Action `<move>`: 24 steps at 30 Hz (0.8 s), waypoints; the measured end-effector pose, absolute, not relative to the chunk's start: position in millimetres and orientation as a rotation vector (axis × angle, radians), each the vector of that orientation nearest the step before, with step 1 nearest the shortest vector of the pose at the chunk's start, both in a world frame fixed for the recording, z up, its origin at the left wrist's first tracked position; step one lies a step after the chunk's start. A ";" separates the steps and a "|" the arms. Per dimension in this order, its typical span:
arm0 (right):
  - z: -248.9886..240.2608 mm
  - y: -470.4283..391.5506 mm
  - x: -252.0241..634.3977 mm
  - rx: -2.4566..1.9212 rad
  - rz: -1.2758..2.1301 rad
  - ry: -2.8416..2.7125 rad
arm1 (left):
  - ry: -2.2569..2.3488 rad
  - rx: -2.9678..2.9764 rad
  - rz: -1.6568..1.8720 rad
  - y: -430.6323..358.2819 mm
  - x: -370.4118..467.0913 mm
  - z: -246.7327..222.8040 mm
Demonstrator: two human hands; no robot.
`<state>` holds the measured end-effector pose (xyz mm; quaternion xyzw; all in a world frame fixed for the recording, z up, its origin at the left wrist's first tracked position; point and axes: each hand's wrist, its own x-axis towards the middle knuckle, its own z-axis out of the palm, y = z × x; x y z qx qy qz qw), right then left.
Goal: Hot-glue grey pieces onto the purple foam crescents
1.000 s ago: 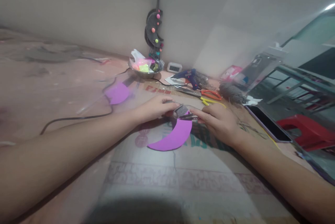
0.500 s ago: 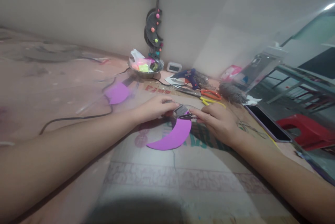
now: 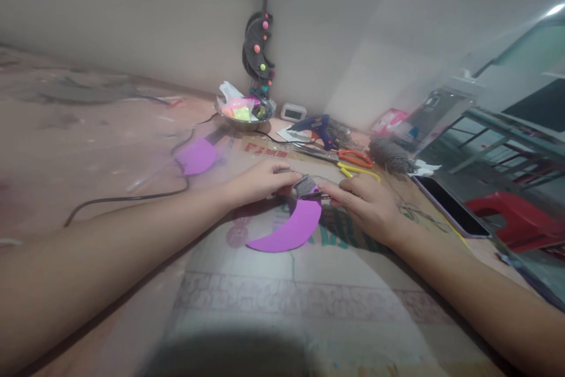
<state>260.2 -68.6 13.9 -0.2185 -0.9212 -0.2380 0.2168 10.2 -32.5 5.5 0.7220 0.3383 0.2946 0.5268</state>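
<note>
A purple crescent (image 3: 289, 229), apparently foam sheet, lies at the middle of the work surface with its tip pointing left. Grey yarn (image 3: 303, 187) wraps its upper end. My left hand (image 3: 269, 180) is closed on that wrapped end, thumb on top, with its other fingers partly hidden. From the right, my right hand (image 3: 364, 200) pinches a slim dark clip-like piece (image 3: 311, 195) that crosses the crescent just below the yarn. The exact kind of this piece is too small to make out.
Scissors with orange handles (image 3: 355, 158), a yellow-handled tool (image 3: 348, 172), a blue glue gun (image 3: 315, 127) and a grey yarn ball (image 3: 391, 155) lie behind my hands. A phone (image 3: 452, 206) rests right. A metal bowl (image 3: 245, 124) stands behind; a black cord (image 3: 132, 196) runs left.
Almost nothing differs. The whole view has shifted very slightly, and both hands keep their hold at the yarn-wrapped end of the crescent.
</note>
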 end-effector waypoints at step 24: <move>15.9 -70.8 256.6 -0.656 -0.568 -2.461 | 0.804 1.743 0.716 -30.9 10.2 3.3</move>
